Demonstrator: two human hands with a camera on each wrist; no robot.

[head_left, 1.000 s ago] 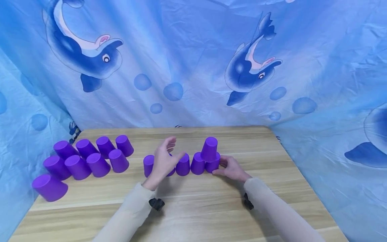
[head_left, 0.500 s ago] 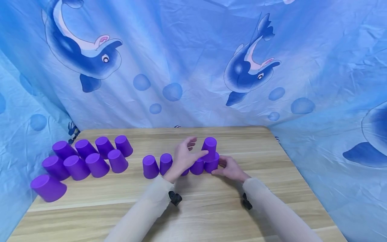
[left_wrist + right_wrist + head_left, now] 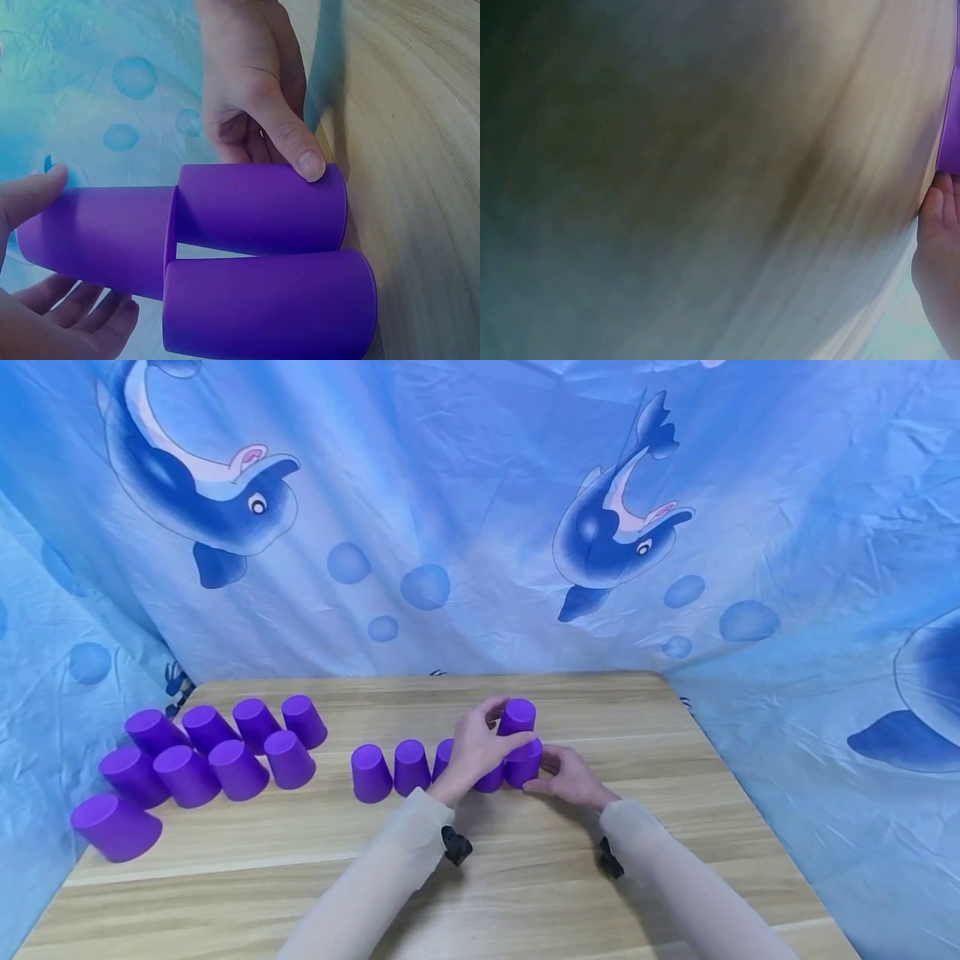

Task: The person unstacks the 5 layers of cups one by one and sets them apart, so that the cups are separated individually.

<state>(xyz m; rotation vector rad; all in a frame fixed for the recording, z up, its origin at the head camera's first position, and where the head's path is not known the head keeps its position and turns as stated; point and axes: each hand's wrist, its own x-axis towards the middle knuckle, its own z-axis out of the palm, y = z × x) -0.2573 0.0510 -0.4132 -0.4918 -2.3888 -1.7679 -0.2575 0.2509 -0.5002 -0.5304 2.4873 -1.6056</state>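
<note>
An upside-down purple upper cup [image 3: 517, 717] [image 3: 105, 236] straddles the two rightmost cups of a row. My left hand [image 3: 478, 750] has its thumb along one side of it and its fingers round the other; the left wrist view shows this hand [image 3: 56, 322] partly. My right hand [image 3: 572, 779] [image 3: 255, 90] holds the rightmost lower cup [image 3: 522, 767] [image 3: 262, 206], thumb on its near side. Beside that stands another lower cup [image 3: 489, 779] [image 3: 270, 306], partly behind my left hand. The right wrist view catches my right hand [image 3: 941, 262] at a cup [image 3: 950, 135].
The row continues leftward with separate upright-standing inverted cups [image 3: 372, 774] [image 3: 412, 768]. Several more purple cups [image 3: 187, 777] stand in a group on the wooden table [image 3: 225, 893] at the left. A blue dolphin-print curtain [image 3: 480, 527] hangs behind the table.
My left hand has moved right along the row, from above the left cups to the upper cup, and its thumb and fingers now surround it. My right hand has stayed in place.
</note>
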